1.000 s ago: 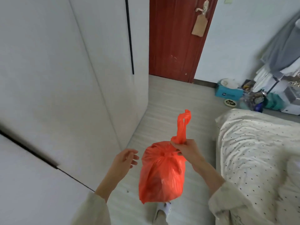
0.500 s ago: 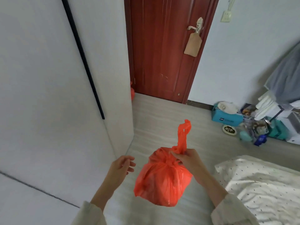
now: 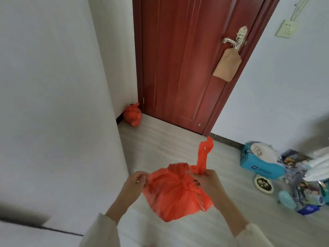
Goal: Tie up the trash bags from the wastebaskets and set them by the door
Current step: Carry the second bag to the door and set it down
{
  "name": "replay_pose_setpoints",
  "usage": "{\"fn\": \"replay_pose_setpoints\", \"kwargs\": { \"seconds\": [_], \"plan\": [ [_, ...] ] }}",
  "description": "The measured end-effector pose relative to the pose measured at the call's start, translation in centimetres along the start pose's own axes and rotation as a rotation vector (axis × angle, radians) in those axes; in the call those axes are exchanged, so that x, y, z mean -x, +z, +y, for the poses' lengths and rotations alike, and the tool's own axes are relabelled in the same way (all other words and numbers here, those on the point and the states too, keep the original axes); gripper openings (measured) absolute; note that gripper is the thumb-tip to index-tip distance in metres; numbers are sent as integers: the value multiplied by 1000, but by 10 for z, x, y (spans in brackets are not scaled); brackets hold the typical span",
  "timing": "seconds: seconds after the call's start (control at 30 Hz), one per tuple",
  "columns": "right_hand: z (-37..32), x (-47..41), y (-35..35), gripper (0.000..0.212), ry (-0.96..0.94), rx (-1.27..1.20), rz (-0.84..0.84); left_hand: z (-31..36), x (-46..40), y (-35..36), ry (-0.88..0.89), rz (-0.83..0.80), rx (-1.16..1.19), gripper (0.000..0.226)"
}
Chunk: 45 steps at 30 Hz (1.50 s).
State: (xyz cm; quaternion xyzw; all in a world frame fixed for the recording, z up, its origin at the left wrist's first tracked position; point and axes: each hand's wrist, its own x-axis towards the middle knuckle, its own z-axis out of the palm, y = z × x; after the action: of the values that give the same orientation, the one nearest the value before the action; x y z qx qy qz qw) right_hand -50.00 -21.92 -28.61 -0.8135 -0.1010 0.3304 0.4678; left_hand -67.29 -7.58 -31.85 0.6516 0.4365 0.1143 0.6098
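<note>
Both hands now grip the bag (image 3: 176,196), left hand (image 3: 135,184) newly joined.

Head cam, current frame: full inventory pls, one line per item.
held trash bag: 1, orange, knotted, mid-air between both hands
second trash bag: 1, orange, tied, on floor in corner left of door
door: 1, dark red, shut, straight ahead
door handle: 1, silver, tan tag hanging below
wall switch: 1, pale, right of door
tissue box: 1, blue, floor at right, among clutter
left hand: pinches bag's left side
right hand: grips bag's upright tail
</note>
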Motion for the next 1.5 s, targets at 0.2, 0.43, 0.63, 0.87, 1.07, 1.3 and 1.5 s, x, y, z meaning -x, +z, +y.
{"fn": "replay_pose_setpoints", "kwargs": {
  "seconds": [0.2,0.43,0.63,0.87,1.07,1.3,1.5],
  "plan": [
    [-73,-166,-24,18,-25,29,-69,65,-130,37,0,52,19,26],
    [-142,-343,-27,13,-46,191,-309,101,-268,76,-189,325,212,23],
    [-202,-462,-1,15,-80,306,-485,143,-348,84,-261,429,287,25],
    [-240,-572,107,21,-39,382,-578,117,-439,40,-378,609,365,23],
    [-274,-651,229,11,133,385,-664,92,-550,-25,-450,651,432,24],
    [-296,-715,371,9,269,392,-753,60,-666,-109,-516,743,525,21],
    [-271,-791,507,15,231,487,-881,-8,-735,-149,-623,785,487,27]
  ]
}}
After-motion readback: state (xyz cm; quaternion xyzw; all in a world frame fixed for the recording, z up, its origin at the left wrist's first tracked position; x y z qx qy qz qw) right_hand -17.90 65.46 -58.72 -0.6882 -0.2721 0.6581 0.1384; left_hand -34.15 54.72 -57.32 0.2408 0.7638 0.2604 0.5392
